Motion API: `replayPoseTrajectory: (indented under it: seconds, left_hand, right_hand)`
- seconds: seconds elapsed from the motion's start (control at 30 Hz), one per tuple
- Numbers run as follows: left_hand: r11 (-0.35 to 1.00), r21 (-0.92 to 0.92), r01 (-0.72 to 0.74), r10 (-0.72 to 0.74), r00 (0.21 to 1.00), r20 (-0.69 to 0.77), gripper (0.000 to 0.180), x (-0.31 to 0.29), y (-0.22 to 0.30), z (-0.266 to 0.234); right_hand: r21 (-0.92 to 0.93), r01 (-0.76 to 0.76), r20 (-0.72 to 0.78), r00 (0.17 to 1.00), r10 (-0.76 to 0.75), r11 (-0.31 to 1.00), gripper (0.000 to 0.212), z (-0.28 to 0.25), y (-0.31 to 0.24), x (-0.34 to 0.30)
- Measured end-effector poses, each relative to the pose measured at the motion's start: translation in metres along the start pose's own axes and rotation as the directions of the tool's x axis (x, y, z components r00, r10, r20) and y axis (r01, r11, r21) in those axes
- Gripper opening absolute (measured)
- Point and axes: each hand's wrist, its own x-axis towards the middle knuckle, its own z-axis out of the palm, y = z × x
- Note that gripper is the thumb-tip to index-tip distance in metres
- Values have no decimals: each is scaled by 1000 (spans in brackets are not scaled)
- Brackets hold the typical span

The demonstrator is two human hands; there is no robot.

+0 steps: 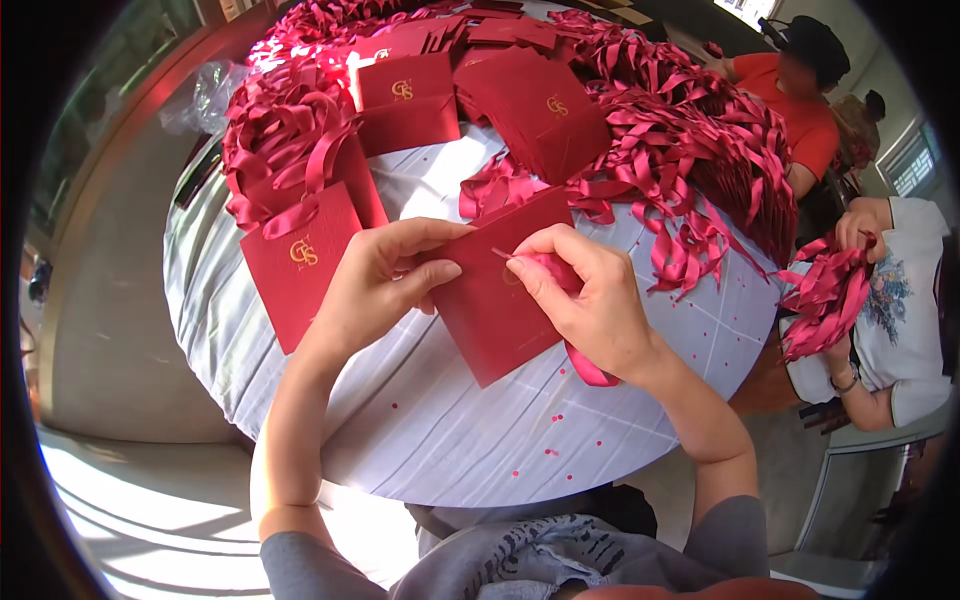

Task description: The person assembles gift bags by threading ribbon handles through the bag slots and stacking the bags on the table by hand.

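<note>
In the middle of the head view, my left hand [375, 275] grips the upper left edge of a dark red paper gift bag [490, 330] between thumb and fingers. The bag is flat and tilted, with a gold emblem partly hidden by my right hand [600, 305]. That hand is closed in a pinch on a pink-red ribbon [592, 368], whose thin end points toward the bag's upper part. The ribbon's other part hangs below my right palm. Close to my left wrist lies another flat red bag [285, 275] with a gold emblem.
Stacks of red bags [560, 125] and heaps of ribbon [650, 130] cover the far side of a round table with a pale cloth [400, 455]. Small red dots are scattered nearby. At right, a person in white [915, 300] holds a ribbon bundle [825, 300]; another wears orange-red [800, 120].
</note>
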Motion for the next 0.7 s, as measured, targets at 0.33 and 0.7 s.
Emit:
replayPoseTrajectory:
  seconds: [0.33,0.7]
  left_hand:
    - [1000,-28,0,1,999,49,21,2,-2,2]
    - [1000,12,-28,27,999,19,21,-2,2,12]
  right_hand:
    - [-139,61,-7,998,-63,988,11,7,0,-3]
    - [-147,127,-29,991,-132,981,13,10,0,-7]
